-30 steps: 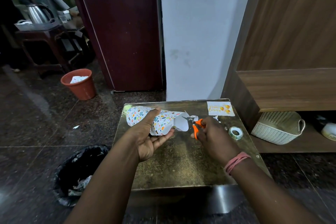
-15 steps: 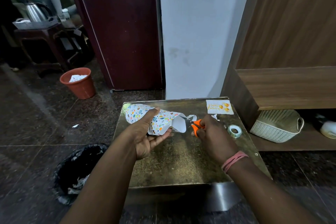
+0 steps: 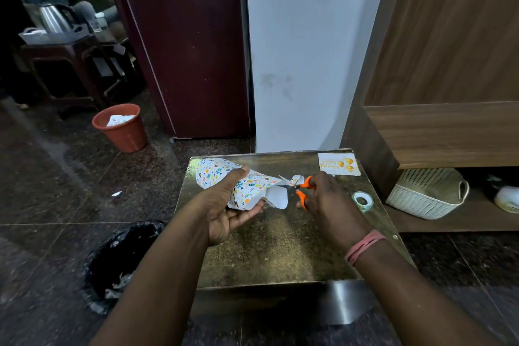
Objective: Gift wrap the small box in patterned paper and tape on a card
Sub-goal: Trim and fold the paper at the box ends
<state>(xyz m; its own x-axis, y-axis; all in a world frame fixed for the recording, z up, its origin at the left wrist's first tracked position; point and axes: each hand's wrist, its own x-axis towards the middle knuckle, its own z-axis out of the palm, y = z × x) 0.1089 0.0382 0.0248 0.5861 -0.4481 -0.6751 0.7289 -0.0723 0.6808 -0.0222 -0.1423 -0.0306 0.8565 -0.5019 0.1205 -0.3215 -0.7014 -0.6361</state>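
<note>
My left hand (image 3: 224, 205) grips the small box wrapped in patterned paper (image 3: 244, 185), lifted a little above the gold table (image 3: 280, 247); thumb on top, fingers beneath. The box itself is hidden inside the paper. My right hand (image 3: 328, 205) holds orange-handled scissors (image 3: 302, 187), whose blades sit at the loose white paper flap at the parcel's right end. A curled paper strip hangs by the blades. A birthday card (image 3: 338, 164) lies at the table's far right corner. A clear tape roll (image 3: 362, 201) lies right of my right hand.
A black-lined bin (image 3: 118, 261) stands left of the table on the dark floor. An orange bucket (image 3: 120, 126) sits farther back. A white woven basket (image 3: 427, 194) rests on a low wooden shelf at right. A person sits at far upper left.
The scissors' handles have spread apart and the blades sit further into the paper flap. A cut strip now curls up near the blades. My left hand keeps the parcel in about the same place.
</note>
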